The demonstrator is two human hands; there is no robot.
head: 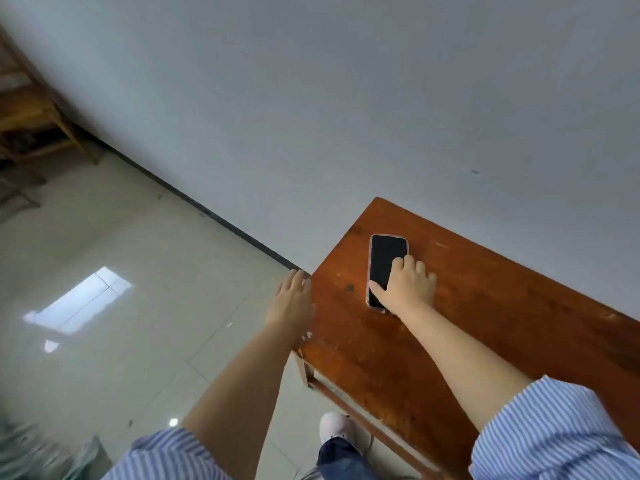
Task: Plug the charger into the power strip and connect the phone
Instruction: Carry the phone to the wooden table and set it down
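Note:
A phone (385, 261) with a dark screen and a pinkish case lies face up on the reddish-brown wooden table (485, 323), near its far left corner. My right hand (405, 287) rests on the phone's near half, thumb on its left edge and fingers over the screen. My left hand (291, 301) hovers flat, fingers together and pointing away, at the table's left edge, holding nothing. Neither a charger nor a power strip is in view.
A grey wall (346, 98) stands right behind the table. Glossy floor tiles (121, 289) spread to the left, with wooden furniture (31, 109) in the far left corner. My white shoe (334, 427) is beside the table's leg.

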